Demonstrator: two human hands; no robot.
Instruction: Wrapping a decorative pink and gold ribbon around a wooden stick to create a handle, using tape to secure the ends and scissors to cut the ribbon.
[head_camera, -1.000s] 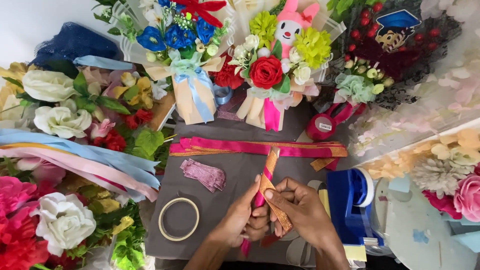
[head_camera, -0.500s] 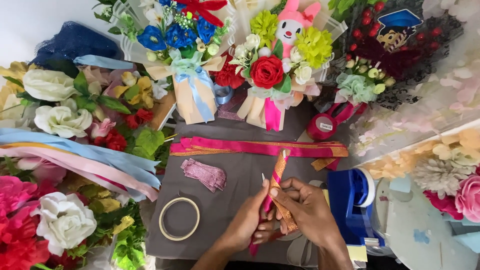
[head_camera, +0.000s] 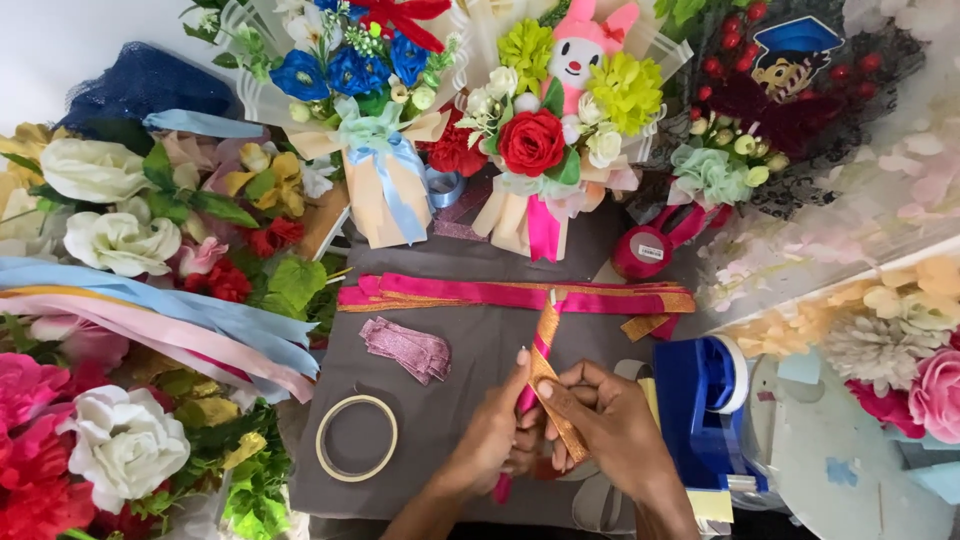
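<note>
Far left: heaped fabric flowers (head_camera: 95, 240) and loose pastel ribbons (head_camera: 160, 325). On the grey cloth (head_camera: 470, 350): tape ring (head_camera: 357, 437), then folded pink glitter strip (head_camera: 405, 348). Centre: left hand (head_camera: 492, 440), fingers curled shut on gold-and-pink ribbon (head_camera: 545, 345) held upright over the cloth. Right hand (head_camera: 610, 430) just beside, fingers pinching the same ribbon lower down. Behind: long ribbon strips (head_camera: 500, 294), two bouquets. Right: blue tape dispenser (head_camera: 705, 405).

Ribbon strip (head_camera: 547, 345) now more upright between fingers (head_camera: 520, 385)
</note>
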